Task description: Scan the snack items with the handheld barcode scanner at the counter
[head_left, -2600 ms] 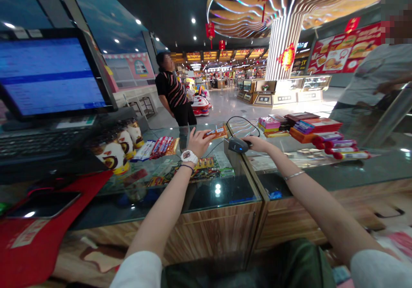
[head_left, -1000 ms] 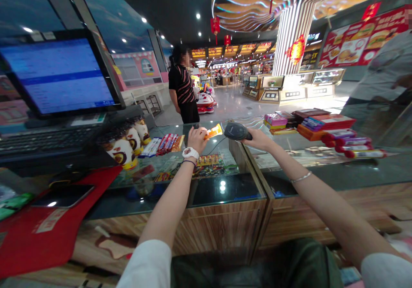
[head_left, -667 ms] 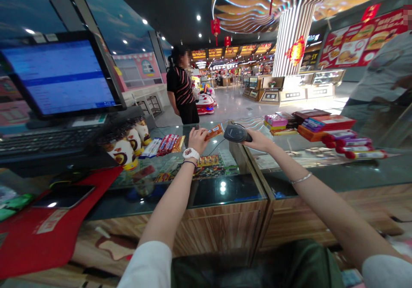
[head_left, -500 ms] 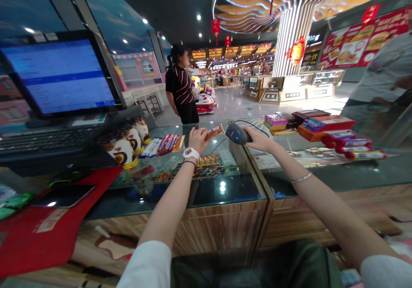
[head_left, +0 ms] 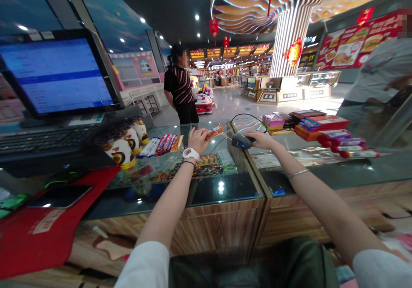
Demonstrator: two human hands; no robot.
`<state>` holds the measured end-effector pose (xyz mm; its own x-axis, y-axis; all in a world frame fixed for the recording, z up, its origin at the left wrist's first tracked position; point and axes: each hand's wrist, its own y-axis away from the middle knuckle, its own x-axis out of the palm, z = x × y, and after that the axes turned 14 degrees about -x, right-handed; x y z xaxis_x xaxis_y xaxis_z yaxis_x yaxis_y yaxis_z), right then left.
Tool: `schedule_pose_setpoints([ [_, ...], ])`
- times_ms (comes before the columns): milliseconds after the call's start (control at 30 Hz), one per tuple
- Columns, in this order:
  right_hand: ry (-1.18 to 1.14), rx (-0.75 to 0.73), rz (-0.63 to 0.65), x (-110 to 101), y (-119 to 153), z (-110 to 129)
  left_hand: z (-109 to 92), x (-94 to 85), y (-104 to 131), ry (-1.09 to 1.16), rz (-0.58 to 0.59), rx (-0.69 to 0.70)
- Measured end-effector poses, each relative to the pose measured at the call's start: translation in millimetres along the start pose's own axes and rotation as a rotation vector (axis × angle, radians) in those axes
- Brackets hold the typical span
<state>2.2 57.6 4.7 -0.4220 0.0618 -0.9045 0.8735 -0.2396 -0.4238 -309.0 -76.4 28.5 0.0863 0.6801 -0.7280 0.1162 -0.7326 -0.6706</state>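
Note:
My left hand (head_left: 198, 140) holds one end of an orange snack packet (head_left: 215, 131) just over the glass counter (head_left: 222, 193). In my right hand (head_left: 260, 140) is a dark barcode scanner (head_left: 241, 141) with a small blue light, its head low over the seam between two counter sections. A black cable loops behind the scanner. Beside my left hand lie several snack packets (head_left: 169, 144) in red, orange and white wrappers. Boxes of sweets (head_left: 322, 127) and purple and red tubes (head_left: 352, 143) are stacked to the right of my right hand.
A monitor (head_left: 61, 73) and keyboard (head_left: 48, 140) stand at the left, with several printed cups (head_left: 120, 153) beside them. A phone (head_left: 61, 196) lies on a red cloth (head_left: 38, 245). Two people stand beyond the counter, one in a striped shirt (head_left: 183, 82), one in grey (head_left: 380, 69).
The scanner in my right hand has come down toward the counter and its head has tipped lower. My left hand keeps its hold on the orange packet in nearly the same place.

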Motion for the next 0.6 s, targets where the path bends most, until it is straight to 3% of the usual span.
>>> schedule_pose_setpoints([
  [333, -0.193, 0.057, -0.047, -2, 0, -1, -9, 1.8, 2, 0.009, 0.019, 0.040],
  [467, -0.161, 0.113, -0.256, -13, -8, 14, -19, -5.9, 5, 0.018, 0.030, 0.057],
  [600, -0.173, 0.031, -0.447, -16, -26, 50, -32, -22.4, 8, 0.023, 0.016, 0.026],
])
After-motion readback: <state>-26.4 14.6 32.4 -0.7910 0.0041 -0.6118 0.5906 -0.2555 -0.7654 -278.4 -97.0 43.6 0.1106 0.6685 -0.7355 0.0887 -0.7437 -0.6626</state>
